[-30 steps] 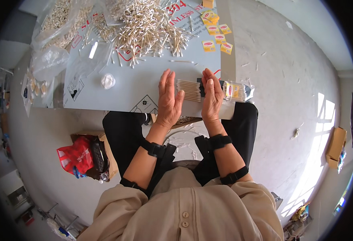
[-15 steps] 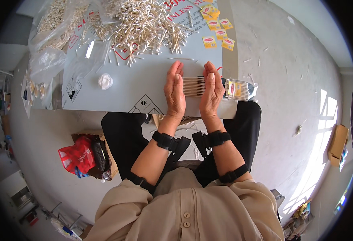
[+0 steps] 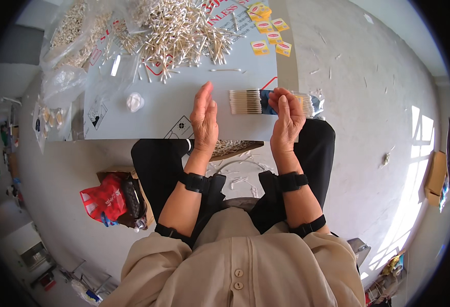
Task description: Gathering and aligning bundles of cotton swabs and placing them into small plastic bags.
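Note:
A neat row of cotton swabs (image 3: 245,102) lies side by side near the table's front edge. At its right end is a dark blue strip (image 3: 268,101). My left hand (image 3: 203,120) is open, upright on its edge, and stands apart to the left of the row. Over the strip's right part is my right hand (image 3: 288,118), open with loosely bent fingers; I see nothing held in it. Beyond that hand, a clear packet of swabs (image 3: 307,104) with a yellow label is partly hidden. One loose swab (image 3: 226,70) lies farther back.
A large heap of swabs (image 3: 176,38) covers the table's back, beside clear plastic bags (image 3: 64,82). Several yellow labels (image 3: 274,37) lie back right. A small round white object (image 3: 135,102) rests on the left. Below the table is a box with a red bag (image 3: 105,199).
My hands have parted from either side of the swab row: the left moved left, the right moved right with its fingers bending. The row now shows whole between them.

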`<control>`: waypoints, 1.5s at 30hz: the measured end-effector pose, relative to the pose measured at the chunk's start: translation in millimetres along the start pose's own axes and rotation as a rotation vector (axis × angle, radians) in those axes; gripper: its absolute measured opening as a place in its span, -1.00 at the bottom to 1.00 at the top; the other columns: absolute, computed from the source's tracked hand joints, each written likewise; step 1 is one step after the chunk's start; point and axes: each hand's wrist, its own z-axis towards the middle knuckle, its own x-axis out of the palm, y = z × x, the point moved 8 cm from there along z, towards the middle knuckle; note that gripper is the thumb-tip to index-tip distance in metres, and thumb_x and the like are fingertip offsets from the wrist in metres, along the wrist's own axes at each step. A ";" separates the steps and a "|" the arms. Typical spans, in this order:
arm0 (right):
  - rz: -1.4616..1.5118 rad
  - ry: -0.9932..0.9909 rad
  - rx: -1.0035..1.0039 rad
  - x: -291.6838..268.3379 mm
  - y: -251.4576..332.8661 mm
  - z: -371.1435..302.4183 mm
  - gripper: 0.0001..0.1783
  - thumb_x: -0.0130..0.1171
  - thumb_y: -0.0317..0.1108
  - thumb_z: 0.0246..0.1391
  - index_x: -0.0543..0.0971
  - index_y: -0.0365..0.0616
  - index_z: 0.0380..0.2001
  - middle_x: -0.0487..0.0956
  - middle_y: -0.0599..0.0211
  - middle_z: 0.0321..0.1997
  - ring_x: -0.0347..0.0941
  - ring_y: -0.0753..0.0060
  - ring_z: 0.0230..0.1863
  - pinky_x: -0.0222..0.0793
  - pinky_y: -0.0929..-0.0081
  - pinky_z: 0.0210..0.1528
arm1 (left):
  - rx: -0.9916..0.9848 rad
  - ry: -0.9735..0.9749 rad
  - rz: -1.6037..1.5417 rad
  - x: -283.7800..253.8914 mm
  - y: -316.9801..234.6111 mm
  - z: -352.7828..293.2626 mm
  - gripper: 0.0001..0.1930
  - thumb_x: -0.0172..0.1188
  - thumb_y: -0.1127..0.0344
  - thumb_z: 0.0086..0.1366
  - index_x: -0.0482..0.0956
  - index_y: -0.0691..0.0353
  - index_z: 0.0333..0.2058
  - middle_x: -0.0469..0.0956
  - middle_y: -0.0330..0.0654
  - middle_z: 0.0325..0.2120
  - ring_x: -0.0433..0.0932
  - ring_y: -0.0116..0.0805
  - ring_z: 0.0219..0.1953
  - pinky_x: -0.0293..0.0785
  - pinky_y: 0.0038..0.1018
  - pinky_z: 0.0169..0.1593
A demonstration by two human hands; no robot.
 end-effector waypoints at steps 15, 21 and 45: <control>-0.896 0.680 -0.390 13.5 13.9 -69.1 -0.97 0.08 -0.43 -0.13 0.45 -0.12 -0.55 0.49 0.24 -0.54 0.49 0.05 -0.47 0.42 0.22 -0.42 | 0.298 0.309 1.065 46.5 -15.8 -27.6 -0.24 0.02 -0.02 0.27 -0.01 0.27 0.30 -0.05 0.11 0.32 -0.08 0.08 0.36 -0.13 -0.06 0.34; -0.952 0.990 -0.292 11.6 5.0 -76.3 -0.96 0.10 -0.44 -0.26 0.53 -0.13 -0.64 0.53 0.19 -0.63 0.51 0.05 -0.50 0.43 0.22 -0.45 | 0.260 0.459 1.245 68.0 -9.2 -22.2 -0.23 -0.12 -0.12 0.32 -0.07 0.28 0.31 -0.13 0.09 0.34 -0.17 0.07 0.38 -0.24 0.02 0.34; -1.057 1.313 0.054 8.6 -12.8 -88.6 -0.80 0.07 -0.38 0.00 0.69 -0.03 -0.43 0.67 0.34 -0.34 0.61 0.31 -0.25 0.49 0.39 -0.29 | 0.166 0.510 1.399 76.9 8.3 -13.7 -0.13 -0.37 -0.32 0.31 -0.16 0.31 0.33 -0.18 0.07 0.36 -0.25 0.05 0.40 -0.39 0.07 0.33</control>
